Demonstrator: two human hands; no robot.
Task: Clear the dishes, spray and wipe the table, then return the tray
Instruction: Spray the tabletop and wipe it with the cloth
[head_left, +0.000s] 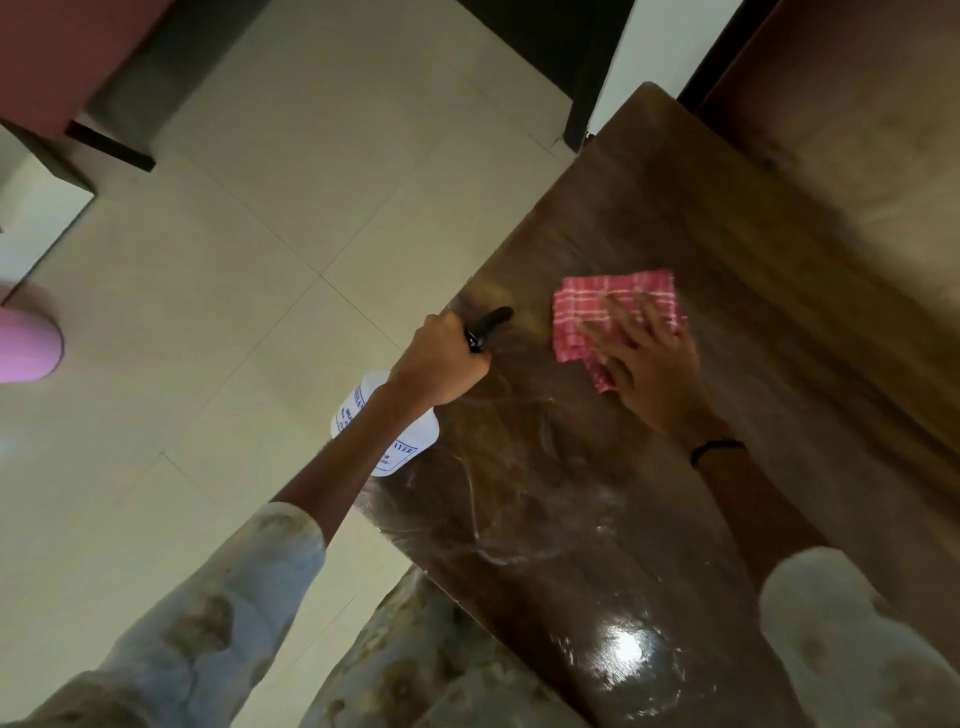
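Observation:
A dark wooden table (675, 493) fills the right half of the view, its surface streaked with wet marks and glare. My left hand (441, 358) grips the black trigger head of a white spray bottle (410, 441) at the table's left edge; my forearm hides most of the bottle. My right hand (649, 358) presses flat with spread fingers on a folded red-and-white checked cloth (597, 306) lying on the tabletop to the right of the bottle's nozzle.
A pale tiled floor (234, 312) spreads to the left of the table. Dark furniture legs (119, 150) stand at the top left and top middle. A pink object (26, 348) sits at the left edge. A lighter wooden surface (857, 156) lies at the far right.

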